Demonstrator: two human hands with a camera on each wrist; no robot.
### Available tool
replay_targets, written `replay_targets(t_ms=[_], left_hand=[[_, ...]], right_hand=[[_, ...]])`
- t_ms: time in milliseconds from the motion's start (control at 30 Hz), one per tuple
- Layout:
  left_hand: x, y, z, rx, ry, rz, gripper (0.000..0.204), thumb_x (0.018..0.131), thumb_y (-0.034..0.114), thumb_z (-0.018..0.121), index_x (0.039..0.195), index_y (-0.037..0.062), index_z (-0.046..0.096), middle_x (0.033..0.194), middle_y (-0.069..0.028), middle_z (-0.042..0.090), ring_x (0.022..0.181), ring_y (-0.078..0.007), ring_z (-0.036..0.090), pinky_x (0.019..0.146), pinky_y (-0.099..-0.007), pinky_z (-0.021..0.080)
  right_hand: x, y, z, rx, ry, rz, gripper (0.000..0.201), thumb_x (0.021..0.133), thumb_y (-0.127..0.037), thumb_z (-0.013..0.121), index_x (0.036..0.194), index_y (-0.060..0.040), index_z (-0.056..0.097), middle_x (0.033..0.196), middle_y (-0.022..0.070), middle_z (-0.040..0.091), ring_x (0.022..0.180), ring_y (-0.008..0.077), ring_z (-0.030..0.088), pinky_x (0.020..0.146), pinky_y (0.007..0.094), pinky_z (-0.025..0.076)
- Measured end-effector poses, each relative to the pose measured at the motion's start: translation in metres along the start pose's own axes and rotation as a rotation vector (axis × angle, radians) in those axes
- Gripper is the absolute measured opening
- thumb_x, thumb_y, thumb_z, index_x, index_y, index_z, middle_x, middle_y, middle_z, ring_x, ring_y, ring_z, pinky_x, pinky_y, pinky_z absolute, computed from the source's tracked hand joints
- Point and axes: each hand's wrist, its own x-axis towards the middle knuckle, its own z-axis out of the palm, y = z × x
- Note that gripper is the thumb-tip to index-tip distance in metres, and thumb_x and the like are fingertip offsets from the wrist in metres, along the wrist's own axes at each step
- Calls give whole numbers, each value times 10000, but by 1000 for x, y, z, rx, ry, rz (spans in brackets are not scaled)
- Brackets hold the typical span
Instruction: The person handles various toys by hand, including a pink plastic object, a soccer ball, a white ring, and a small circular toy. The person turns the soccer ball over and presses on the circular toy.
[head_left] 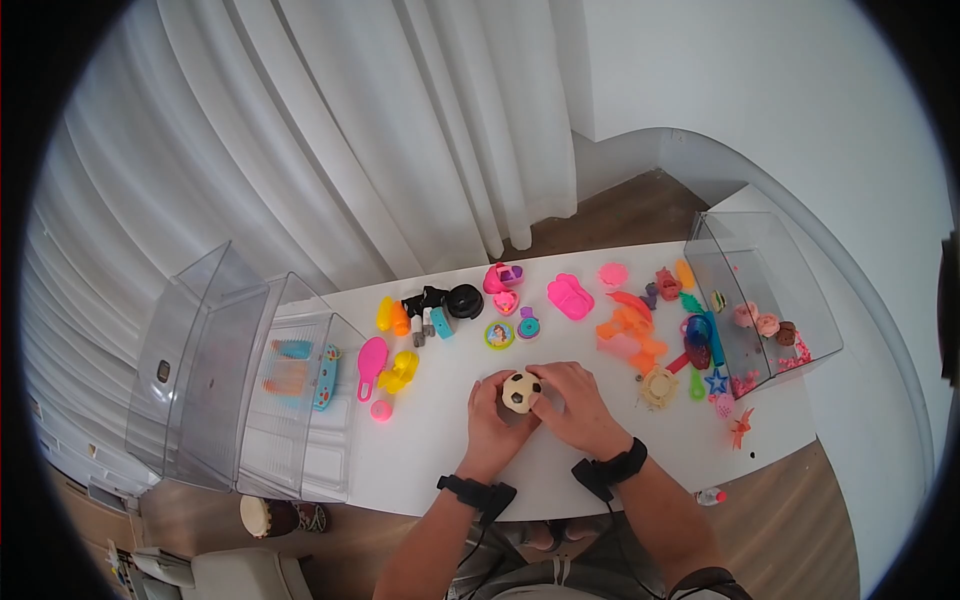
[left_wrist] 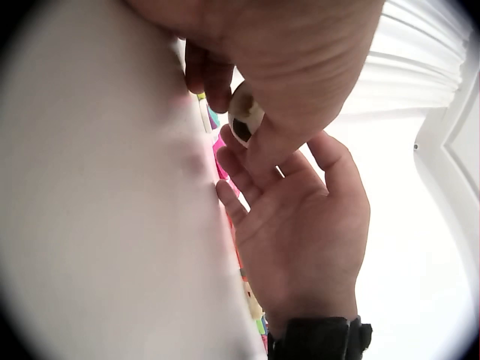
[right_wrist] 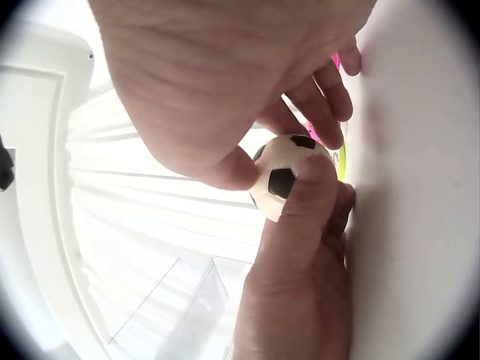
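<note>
I'd press lightly and evenly so the soccer ball (head_left: pixel 521 392) can't slip from between my fingertips. My left hand (head_left: pixel 492 425) pinches it, thumb across its face, fingers bent behind; my right hand (head_left: pixel 575 408) grips loosely opposite, thumb touching, palm inward, over the desk (head_left: pixel 410 450).

The left hand (head_left: pixel 492 426) and the right hand (head_left: pixel 582 411) hold a small toy soccer ball (head_left: pixel 521 393) between them over a white table (head_left: pixel 425 435). A pink paddle-shaped toy (head_left: pixel 372 357) lies to the left, beside a yellow toy (head_left: pixel 400 371). At the right end stands a clear plastic box (head_left: pixel 775 238); a white curtain (head_left: pixel 330 130) hangs behind the table.
</note>
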Motion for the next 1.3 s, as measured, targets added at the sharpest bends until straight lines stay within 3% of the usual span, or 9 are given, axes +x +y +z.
replay_targets(t_ms=[167, 233, 367, 467, 533, 700, 967, 1100, 1300], left_hand=[[-1, 2, 0, -31, 4, -50, 609, 811, 146, 921, 1313, 48, 591, 1218, -125, 676, 1183, -238, 646, 1050, -378, 513], [-3, 6, -2, 51, 12, -37, 564, 847, 322, 895, 1280, 62, 644, 1187, -120, 720, 1177, -353, 642, 1224, -541, 344], [-3, -1, 2, 17, 39, -57, 566, 871, 343, 876, 1295, 51, 641, 1165, -126, 729, 1174, -362, 639, 1229, -546, 333], [-2, -4, 2, -80, 40, -82, 564, 881, 321, 870, 1307, 39, 631, 1187, -137, 717, 1192, -364, 639, 1203, -519, 373], [-1, -2, -1, -28, 18, -53, 569, 904, 195, 856, 1370, 19, 581, 1272, -119, 665, 1214, -229, 628, 1080, -374, 490], [-1, 11, -3, -93, 15, -65, 649, 842, 155, 905, 1384, 32, 571, 1300, -113, 652, 1221, -220, 627, 1080, -369, 494], [2, -2, 1, 14, 50, 107, 722, 725, 114, 939, 1351, 28, 588, 1280, -152, 666, 1182, -329, 679, 1031, -432, 533], [-1, -7, 4, 55, 76, 46, 772, 724, 154, 934, 1389, 43, 558, 1329, -155, 647, 1252, -356, 634, 1081, -455, 492], [-1, -4, 3, 187, 44, 20, 744, 750, 151, 920, 1389, 35, 558, 1340, -167, 650, 1266, -347, 630, 1109, -441, 480]], right_hand=[[3, 3, -3, 176, 31, 111, 340, 1010, -161, 604, 1316, -33, 678, 1110, 143, 731, 1040, 328, 656, 957, 437, 493], [5, 1, -4, 168, 32, 119, 315, 1015, -158, 598, 1286, -27, 692, 1060, 143, 734, 996, 333, 659, 935, 440, 500], [6, 2, -3, 95, -28, 170, 261, 1026, -184, 590, 1173, -17, 725, 985, 157, 751, 962, 370, 670, 893, 497, 500], [4, 8, 2, 78, 47, 84, 245, 1010, -128, 586, 1173, -14, 729, 950, 138, 734, 922, 342, 653, 890, 458, 503], [4, 9, 2, 74, 39, 78, 245, 999, -112, 582, 1166, -13, 731, 946, 136, 735, 930, 341, 654, 889, 457, 504], [4, 12, 1, 67, 8, 39, 252, 966, -85, 580, 1148, -20, 741, 942, 134, 737, 944, 334, 659, 929, 460, 490], [2, -2, 0, 50, -67, 127, 559, 885, -294, 787, 1373, -71, 629, 1244, 117, 694, 1183, 309, 606, 1063, 472, 433], [5, -1, 0, 200, 32, 110, 620, 847, -291, 834, 1387, -79, 618, 1267, 118, 684, 1197, 310, 602, 1072, 466, 428], [-3, 7, 6, -100, -32, 21, 656, 825, -254, 837, 1410, -86, 592, 1273, 120, 673, 1234, 327, 582, 1107, 477, 414]])
